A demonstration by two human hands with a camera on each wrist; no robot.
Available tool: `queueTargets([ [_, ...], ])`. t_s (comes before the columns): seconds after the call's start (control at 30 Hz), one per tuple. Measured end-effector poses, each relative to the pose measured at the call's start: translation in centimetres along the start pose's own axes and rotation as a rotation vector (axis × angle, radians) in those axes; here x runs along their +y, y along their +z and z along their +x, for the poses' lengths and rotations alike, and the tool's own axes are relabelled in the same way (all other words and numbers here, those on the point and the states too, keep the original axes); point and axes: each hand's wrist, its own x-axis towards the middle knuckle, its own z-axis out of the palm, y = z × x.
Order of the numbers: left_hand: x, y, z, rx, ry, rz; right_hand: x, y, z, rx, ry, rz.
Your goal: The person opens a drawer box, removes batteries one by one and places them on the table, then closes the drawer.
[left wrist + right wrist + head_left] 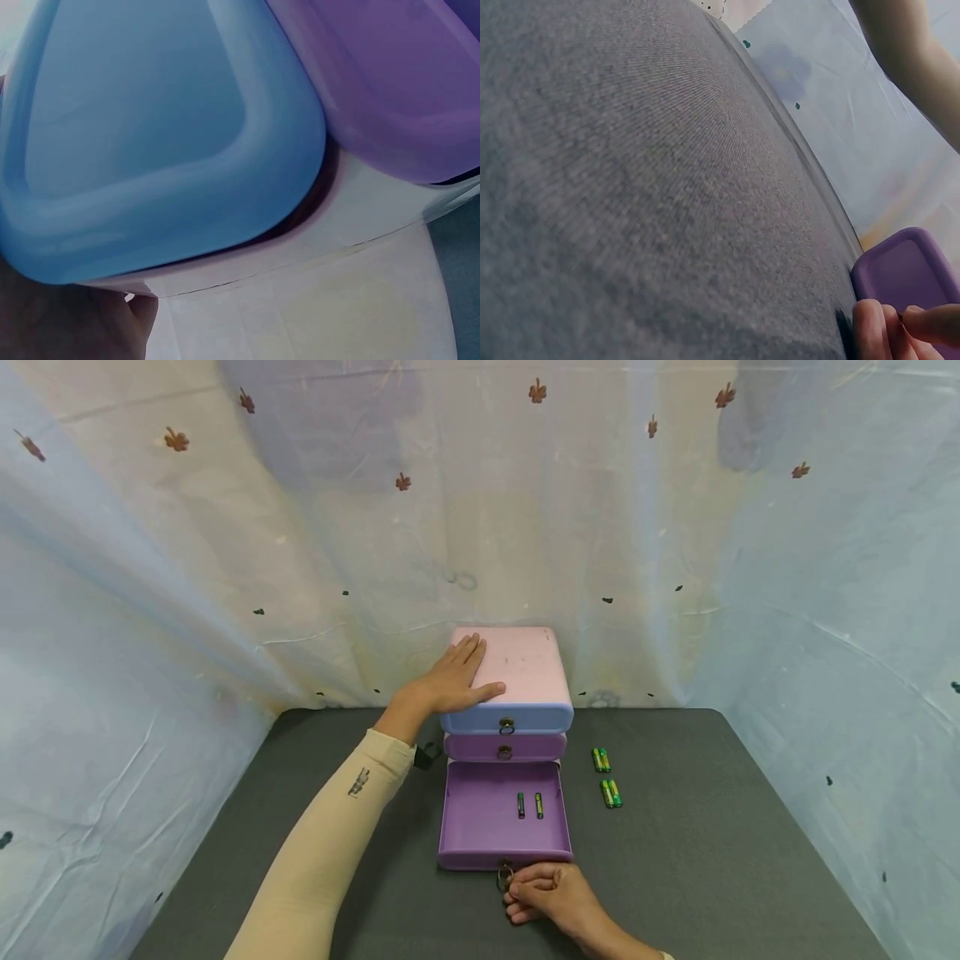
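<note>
A small drawer cabinet with a pink top [525, 664] stands at the back of the table. My left hand [459, 681] rests flat on that top near its left edge, fingers spread. The blue top drawer [480, 720] and the purple middle drawer [468, 748] are closed. Pulled out below them, the purple bottom drawer [472, 818] holds a dark green battery [521, 806] and a yellow-green battery [539, 806]. At its front, my right hand [551, 893] pinches the metal ring pull [505, 878] between thumb and fingers. In the left wrist view, the blue drawer front [142, 97] fills much of the picture.
To the right of the cabinet, two pairs of green batteries lie on the table, a farther pair [602, 760] and a nearer pair [611, 793]. The table [712, 860] is dark grey. A pale patterned curtain [487, 527] hangs behind and along both sides.
</note>
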Motion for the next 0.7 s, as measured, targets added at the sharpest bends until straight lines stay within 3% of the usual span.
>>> queueTargets([
  [0.4, -0.2, 0.0, 0.3, -0.022, -0.009, -0.007, -0.7, -0.4, -0.7, -0.014, 0.006, -0.049],
  [0.7, -0.7, 0.3, 0.8, -0.04, -0.02, -0.007, -1.7, 0.1, -1.2, -0.069, -0.093, -0.091],
])
